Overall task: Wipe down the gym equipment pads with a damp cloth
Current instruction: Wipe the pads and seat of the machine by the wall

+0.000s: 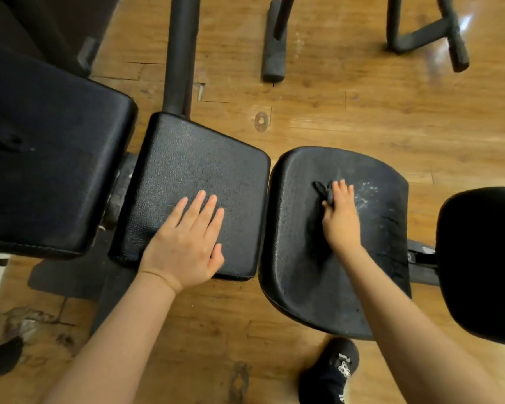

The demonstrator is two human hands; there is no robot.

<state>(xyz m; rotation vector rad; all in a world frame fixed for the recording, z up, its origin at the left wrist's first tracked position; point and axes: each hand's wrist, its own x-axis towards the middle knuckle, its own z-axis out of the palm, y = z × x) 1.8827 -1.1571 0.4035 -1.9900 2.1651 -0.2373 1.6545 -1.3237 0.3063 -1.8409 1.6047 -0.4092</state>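
**A:** Where's the cloth [324, 191] being worked right now? Hard to pick out, black on black.

**B:** It's bunched up under the right hand [340, 217], pinched between thumb and fingers and pressed onto the seat pad [327, 272], up toward its far edge. A tail of it can be seen sticking out to the left of the fingertips.

**A:** And the dusty patch?

**B:** The whitish smudges [368, 196] are sat just to the right of that hand, toward the pad's right edge. So a sideways sweep to the right is probably what's called for next, not a pull back toward the near edge. The pad's long axis runs near to far, so plenty would be left over after that.

**A:** Left hand doing anything?

**B:** The left hand [187, 240] is laid flat, fingers straight, nothing gripped, on the square pad [187, 158] next door, near its front edge. Looks like it's just being leaned on. The right hand is clearly the nearer one to the smudges.
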